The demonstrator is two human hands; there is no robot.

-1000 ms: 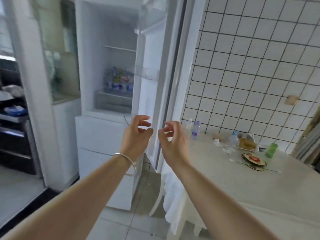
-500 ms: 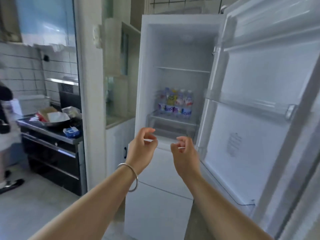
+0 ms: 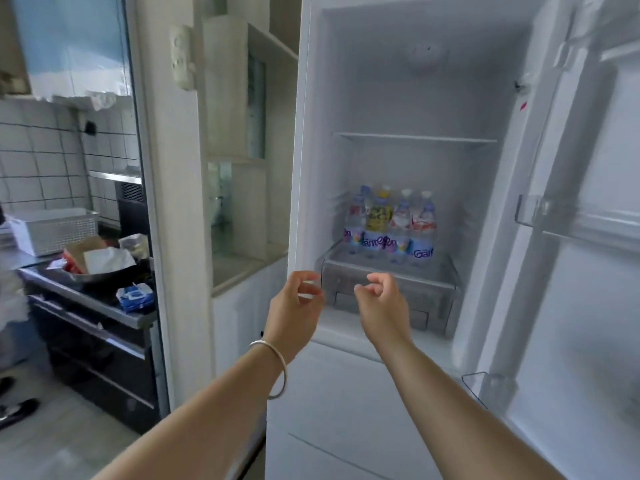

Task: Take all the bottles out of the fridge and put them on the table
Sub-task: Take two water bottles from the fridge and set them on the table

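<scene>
White fridge (image 3: 398, 98) standing open ahead, its bottles (image 3: 389, 225) clustered far on the low shelf, I raise my left hand (image 3: 294, 306) and right hand (image 3: 382, 306), loosely curled and empty, needing a deeper reach.

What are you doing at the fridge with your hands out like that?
A person stands at the open fridge, both arms stretched toward it. The left hand and right hand are loosely curled and hold nothing. A cluster of bottles stands on the low shelf above the clear drawer, just beyond the hands. None of these has been picked up yet. The fridge door hangs open on the right.
</scene>
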